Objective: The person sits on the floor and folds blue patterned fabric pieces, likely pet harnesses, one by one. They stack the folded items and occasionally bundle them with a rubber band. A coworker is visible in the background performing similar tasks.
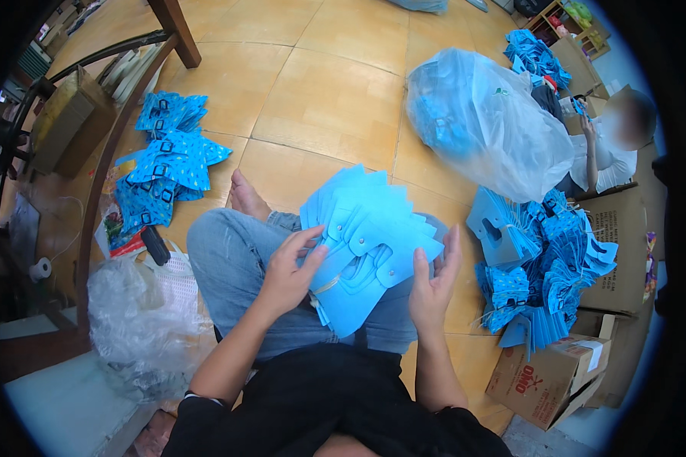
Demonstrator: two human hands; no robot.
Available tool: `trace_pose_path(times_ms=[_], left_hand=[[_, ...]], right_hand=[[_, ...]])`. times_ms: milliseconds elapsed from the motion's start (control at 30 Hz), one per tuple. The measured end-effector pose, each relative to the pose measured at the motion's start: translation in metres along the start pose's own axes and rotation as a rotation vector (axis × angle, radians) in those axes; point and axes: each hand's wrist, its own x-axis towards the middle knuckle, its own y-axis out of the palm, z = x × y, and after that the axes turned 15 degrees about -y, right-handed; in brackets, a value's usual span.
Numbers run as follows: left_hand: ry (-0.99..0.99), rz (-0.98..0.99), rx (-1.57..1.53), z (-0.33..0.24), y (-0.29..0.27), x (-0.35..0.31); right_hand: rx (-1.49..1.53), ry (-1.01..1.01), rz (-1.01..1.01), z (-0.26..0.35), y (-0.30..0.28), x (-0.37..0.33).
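A fanned bundle of light-blue plastic sheets (373, 202) with cut-outs and small round metal snaps lies over my lap. A pale tie loops around its left end. My left hand (288, 268) grips the bundle's left side, thumb and forefinger on the upper sheets. My right hand (434, 288) is at the right corner, its fingers stretched out and its thumb apart, touching the edge. Part of the fingers behind the sheets is hidden.
Blue patterned bundles (168, 164) lie at the left, near crumpled clear plastic (141, 312). More blue bundles (541, 266) are heaped at the right beside cardboard boxes (541, 381). Beyond is a large clear bag (495, 114); a person (613, 145) sits at the far right.
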Motion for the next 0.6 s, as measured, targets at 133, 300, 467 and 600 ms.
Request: trace_pose_path(times_ms=[133,300,467,600], left_hand=[[-0.153,-0.077,-0.246,0.020,-0.018,-0.023],[-0.559,0.060,-0.758,0.031,-0.007,-0.053],[-0.489,-0.099,-0.737,0.030,0.009,-0.041],[-0.413,-0.041,-0.641,0.025,0.009,-0.032]], right_hand=[[-0.256,-0.146,0.171,0.005,0.005,0.003],[-0.550,-0.415,0.147,0.012,0.018,0.003],[-0.312,-0.536,0.683,0.024,0.030,-0.012],[-0.530,-0.450,0.849,0.031,0.055,-0.036]])
